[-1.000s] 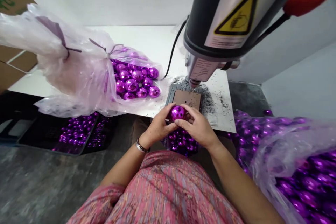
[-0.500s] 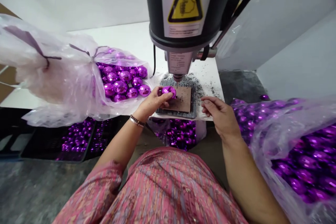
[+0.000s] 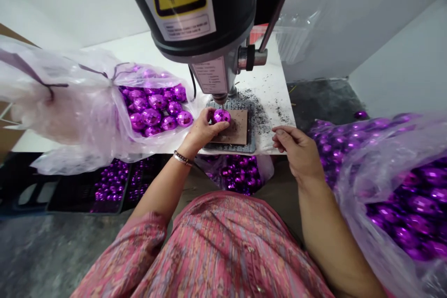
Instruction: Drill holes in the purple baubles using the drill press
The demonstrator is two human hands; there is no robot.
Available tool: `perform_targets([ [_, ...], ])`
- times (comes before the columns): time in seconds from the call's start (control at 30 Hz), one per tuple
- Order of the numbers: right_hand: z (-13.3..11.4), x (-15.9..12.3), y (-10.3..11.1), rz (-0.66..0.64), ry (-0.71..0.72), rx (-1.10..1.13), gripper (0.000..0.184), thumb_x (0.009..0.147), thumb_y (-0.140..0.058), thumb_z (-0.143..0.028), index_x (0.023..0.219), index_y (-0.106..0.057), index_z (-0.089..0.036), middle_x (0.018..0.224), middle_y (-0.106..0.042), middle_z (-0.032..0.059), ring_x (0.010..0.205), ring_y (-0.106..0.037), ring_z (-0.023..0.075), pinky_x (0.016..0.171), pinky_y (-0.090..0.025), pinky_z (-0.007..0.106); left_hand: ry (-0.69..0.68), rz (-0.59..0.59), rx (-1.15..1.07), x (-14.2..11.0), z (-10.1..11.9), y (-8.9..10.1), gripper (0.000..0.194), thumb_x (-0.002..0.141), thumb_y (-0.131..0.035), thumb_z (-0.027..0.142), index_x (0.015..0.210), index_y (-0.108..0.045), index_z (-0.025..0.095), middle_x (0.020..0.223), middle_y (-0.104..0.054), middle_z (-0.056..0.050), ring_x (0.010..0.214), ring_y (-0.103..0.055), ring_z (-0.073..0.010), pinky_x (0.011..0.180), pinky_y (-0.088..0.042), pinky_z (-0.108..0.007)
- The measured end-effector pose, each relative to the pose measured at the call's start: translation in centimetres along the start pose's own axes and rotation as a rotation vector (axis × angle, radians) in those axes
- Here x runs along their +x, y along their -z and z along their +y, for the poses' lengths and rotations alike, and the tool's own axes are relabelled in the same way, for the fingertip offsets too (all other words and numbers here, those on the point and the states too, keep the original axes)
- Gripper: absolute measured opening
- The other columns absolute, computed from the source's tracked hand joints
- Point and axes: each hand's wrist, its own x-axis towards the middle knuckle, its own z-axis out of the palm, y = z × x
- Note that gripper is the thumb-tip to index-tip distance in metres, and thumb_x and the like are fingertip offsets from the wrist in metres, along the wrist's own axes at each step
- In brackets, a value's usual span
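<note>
My left hand grips a shiny purple mirror-faceted ball between thumb and fingers. It holds the ball just under the chuck of a drill press, above a brown board on the grey machine base. Whether the drill bit touches the ball is hard to make out. By the front right edge of the white table, my right hand is closed, thumb pressed to curled fingers; anything inside it is hidden.
An open plastic bag of purple balls lies on the white table at left. A large bag of balls stands at right. Black crates with balls sit below left. Dark shavings litter the table. A lever juts from the press.
My left hand has brought the ball nearer the drill chuck. The view has shifted, and the press looms further left. My right hand stays closed beside the base.
</note>
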Motion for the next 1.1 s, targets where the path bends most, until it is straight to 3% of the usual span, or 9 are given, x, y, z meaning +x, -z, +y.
perform_targets([
  [0.1,0.1,-0.2,0.3,-0.004,0.032,-0.034,0.05,0.098,-0.056,-0.054,0.119,-0.06,-0.009,0.1,-0.062,0.0056,0.09,-0.059,0.0054,0.083,-0.058,0.022,-0.053,0.018,0.09,0.0,-0.5,0.0,0.057,0.07,-0.087,0.036,0.122,-0.067,0.02,0.111,-0.074,-0.003,0.103,-0.067,-0.0214,0.097,-0.052,-0.035],
  [0.27,-1.3,-0.8,-0.6,-0.064,0.113,-0.17,0.051,0.098,-0.055,-0.056,0.119,-0.062,-0.009,0.103,-0.064,0.0066,0.096,-0.061,0.007,0.09,-0.059,0.026,-0.151,0.008,0.228,-0.1,-0.6,-0.8,0.06,0.074,-0.084,0.031,0.131,-0.067,0.02,0.121,-0.075,-0.005,0.112,-0.068,-0.0241,0.106,-0.052,-0.038],
  [0.37,-3.1,-0.3,-2.5,-0.141,0.2,-0.278,0.049,0.098,-0.055,-0.054,0.117,-0.064,-0.01,0.11,-0.065,0.0082,0.107,-0.062,0.0097,0.103,-0.058,0.032,-0.253,0.023,0.353,0.0,-0.3,-1.3,0.063,0.072,-0.085,0.022,0.132,-0.066,0.016,0.129,-0.072,-0.01,0.122,-0.066,-0.0271,0.112,-0.05,-0.042],
  [0.5,-5.0,1.7,-5.8,-0.186,0.331,-0.404,0.051,0.098,-0.055,-0.053,0.129,-0.061,-0.013,0.128,-0.062,0.011,0.126,-0.058,0.0148,0.118,-0.052,0.042,-0.312,-0.02,0.405,0.1,-0.6,-1.6,0.066,0.075,-0.083,0.02,0.137,-0.063,0.014,0.137,-0.069,-0.015,0.128,-0.064,-0.0284,0.116,-0.048,-0.043],
  [0.67,-5.6,3.3,-8.0,-0.228,0.354,-0.514,0.052,0.097,-0.057,-0.05,0.133,-0.059,-0.013,0.136,-0.058,0.012,0.133,-0.055,0.0173,0.122,-0.05,0.045,-0.333,-0.044,0.381,0.1,-1.3,-1.4,0.069,0.081,-0.079,0.026,0.145,-0.057,0.014,0.143,-0.067,-0.017,0.132,-0.063,-0.0303,0.117,-0.048,-0.044],
  [0.87,-5.9,3.5,-7.8,-0.257,0.287,-0.538,0.051,0.098,-0.056,-0.052,0.131,-0.06,-0.013,0.131,-0.06,0.0114,0.126,-0.058,0.0148,0.115,-0.055,0.04,-0.292,-0.216,0.322,0.4,-0.7,-0.1,0.078,0.083,-0.08,0.037,0.152,-0.052,0.013,0.15,-0.063,-0.016,0.137,-0.061,-0.0306,0.117,-0.047,-0.042],
  [1.0,-6.2,3.7,-7.0,-0.276,0.253,-0.505,0.049,0.098,-0.057,-0.052,0.127,-0.061,-0.013,0.124,-0.062,0.0104,0.117,-0.06,0.012,0.108,-0.058,0.035,-0.197,-0.177,0.292,0.3,0.0,-0.4,0.067,0.083,-0.079,0.031,0.144,-0.06,0.013,0.139,-0.071,-0.013,0.126,-0.068,-0.0271,0.113,-0.05,-0.038],
  [1.1,-7.1,4.1,-5.1,-0.177,0.256,-0.447,0.049,0.098,-0.057,-0.053,0.122,-0.062,-0.011,0.111,-0.064,0.0081,0.103,-0.061,0.0084,0.097,-0.06,0.028,-0.16,-0.146,0.276,0.0,0.3,-0.9,0.067,0.081,-0.081,0.027,0.143,-0.061,0.014,0.136,-0.073,-0.011,0.123,-0.069,-0.0263,0.112,-0.051,-0.037],
])
